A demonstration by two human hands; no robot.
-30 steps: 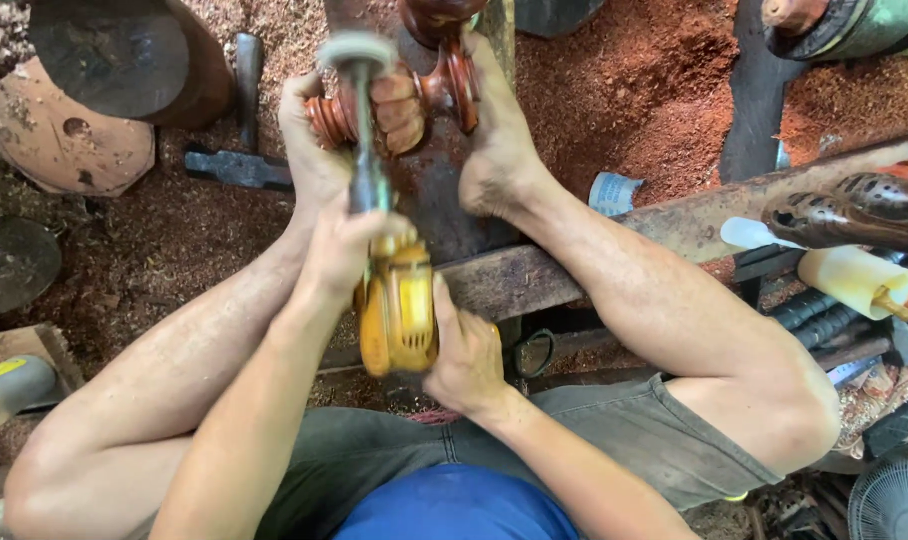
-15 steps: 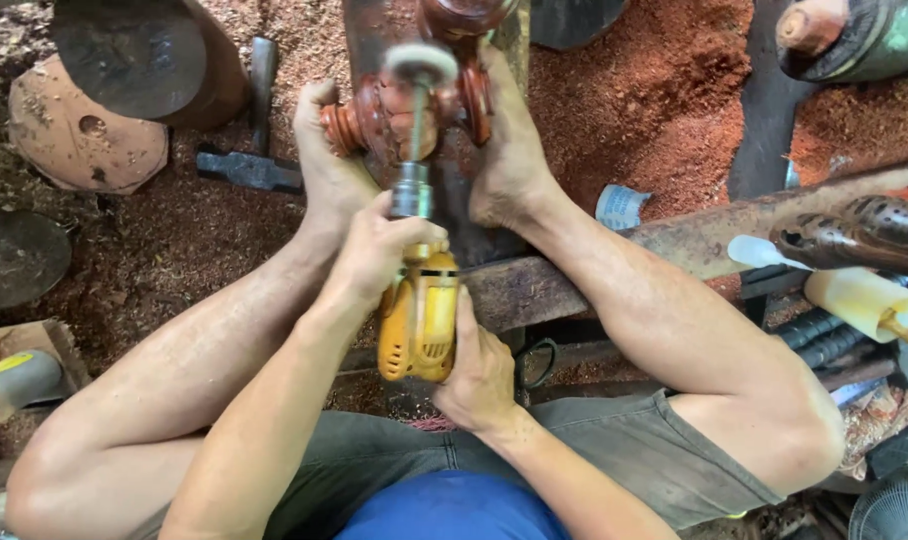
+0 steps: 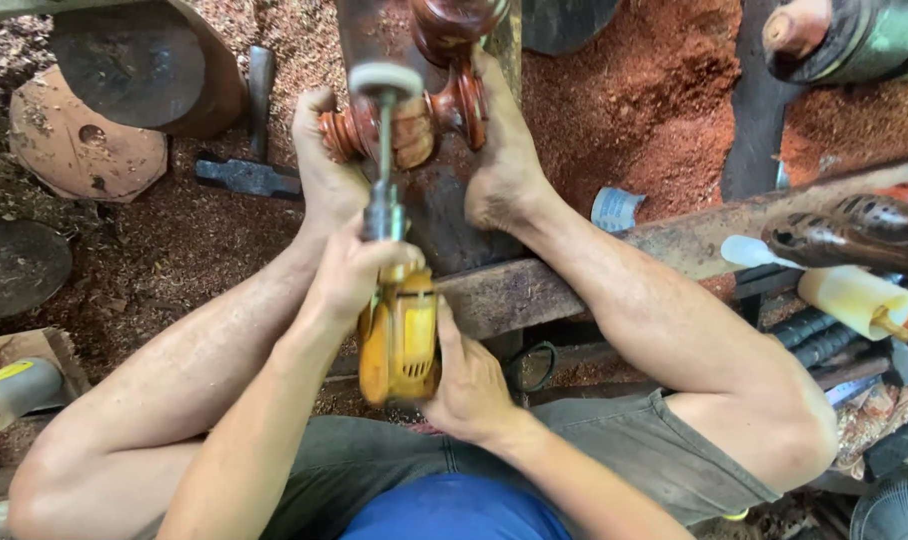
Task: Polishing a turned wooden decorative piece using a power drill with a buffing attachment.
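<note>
Sawdust-covered workshop floor (image 3: 624, 100), reddish shavings everywhere. Left hand (image 3: 359, 270) wrapped tight around the front neck of a yellow power drill (image 3: 399, 340); right hand (image 3: 466, 385) gripping its rear body. Drill shaft points away from the person, round buffing pad (image 3: 386, 79) at its tip, right over a turned red wooden piece (image 3: 414, 120). That piece sits clamped between both bare feet on a dark plank (image 3: 434, 215). Hammer (image 3: 246, 172) lies left of the feet.
</note>
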